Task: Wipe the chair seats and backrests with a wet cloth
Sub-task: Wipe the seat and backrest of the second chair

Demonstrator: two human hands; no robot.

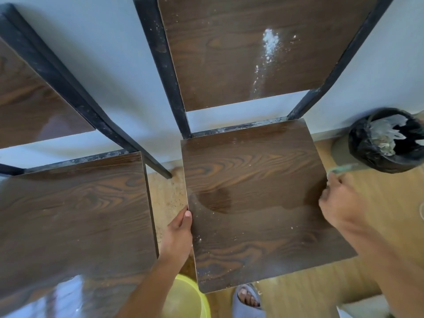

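Two dark wood-grain chairs on black metal frames stand against a pale wall. The right chair's seat (257,203) carries a damp streak across its middle and white specks near its front. Its backrest (241,53) has a trail of white powder. My left hand (180,232) grips that seat's left edge, thumb on top. My right hand (339,200) is blurred at the seat's right edge, closed on a greenish cloth (341,169) that sticks out above the fist. The left chair's seat (73,214) looks glossy, and its backrest (29,95) is cut off at the frame's left.
A yellow-green bucket (195,299) stands on the wooden floor (378,226) between the chairs, below my left arm. A bin lined with a black bag (387,141) and holding crumpled plastic sits by the wall at right. My foot in a grey slipper (249,299) is under the seat's front.
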